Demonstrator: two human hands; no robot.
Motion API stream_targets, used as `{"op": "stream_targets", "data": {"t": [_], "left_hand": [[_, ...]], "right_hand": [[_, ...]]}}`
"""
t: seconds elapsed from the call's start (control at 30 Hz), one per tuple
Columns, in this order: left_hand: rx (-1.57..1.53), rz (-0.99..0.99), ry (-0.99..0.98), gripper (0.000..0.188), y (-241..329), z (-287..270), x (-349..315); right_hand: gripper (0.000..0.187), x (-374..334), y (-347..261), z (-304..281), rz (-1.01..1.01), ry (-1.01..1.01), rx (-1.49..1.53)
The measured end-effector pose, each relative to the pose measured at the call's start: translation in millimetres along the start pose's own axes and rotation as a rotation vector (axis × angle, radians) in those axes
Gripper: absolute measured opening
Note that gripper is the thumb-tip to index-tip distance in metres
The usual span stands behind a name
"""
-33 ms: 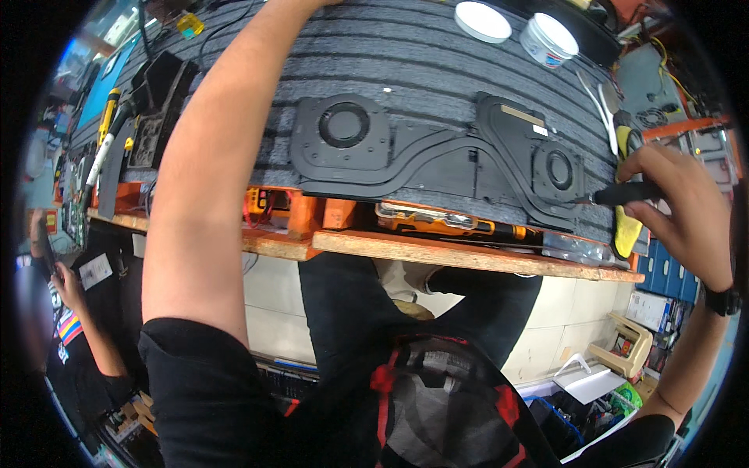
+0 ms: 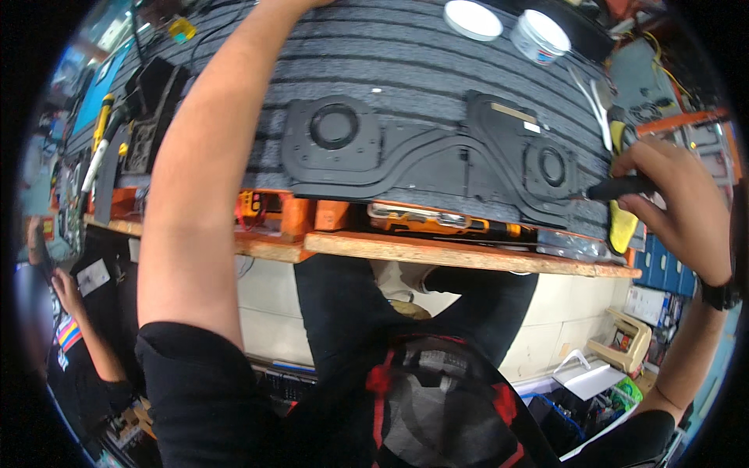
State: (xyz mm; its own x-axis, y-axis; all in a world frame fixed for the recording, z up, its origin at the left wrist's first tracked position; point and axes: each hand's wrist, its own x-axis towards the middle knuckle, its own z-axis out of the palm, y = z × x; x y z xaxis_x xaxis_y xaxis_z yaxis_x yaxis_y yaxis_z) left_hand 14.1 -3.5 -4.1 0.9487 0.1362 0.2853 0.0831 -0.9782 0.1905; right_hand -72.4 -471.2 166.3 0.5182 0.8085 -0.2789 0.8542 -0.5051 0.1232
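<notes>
The right hand [image 2: 677, 201] has its fingers closed around a black tool [image 2: 620, 188] (its tip is right by the small fan). The flat dark fan part [image 2: 437, 160] lies on the striped table [image 2: 374, 47], near the front edge. The left hand is out of sight, so I can't tell what it holds.

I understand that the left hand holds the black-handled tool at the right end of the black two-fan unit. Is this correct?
Not quite: the right hand holds the black-handled tool at the right end of the black two-fan unit, as the head view shows.
</notes>
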Motion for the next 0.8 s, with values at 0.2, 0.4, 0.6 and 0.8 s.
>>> {"op": "stream_targets", "data": {"t": [0.2,0.4,0.6,0.8], "left_hand": [[-0.035,0.275,0.099,0.030,-93.0,34.1,25.7],[-0.143,0.117,0.225,0.029,-83.8,25.3,3.7],[-0.477,-0.081,0.131,0.029,-12.0,-19.0,-40.7],[-0.848,0.187,0.059,0.023,82.3,-49.7,-112.9]], "right_hand": [[0.022,0.4,9.6,-6.8,-0.170,0.038,-0.037],[0.026,-10.9,22.0,-8.7,-0.217,0.196,0.106],[0.027,-20.0,23.6,3.1,-0.065,0.394,0.281],[0.029,8.5,-2.7,19.2,0.000,0.673,0.529]]}}
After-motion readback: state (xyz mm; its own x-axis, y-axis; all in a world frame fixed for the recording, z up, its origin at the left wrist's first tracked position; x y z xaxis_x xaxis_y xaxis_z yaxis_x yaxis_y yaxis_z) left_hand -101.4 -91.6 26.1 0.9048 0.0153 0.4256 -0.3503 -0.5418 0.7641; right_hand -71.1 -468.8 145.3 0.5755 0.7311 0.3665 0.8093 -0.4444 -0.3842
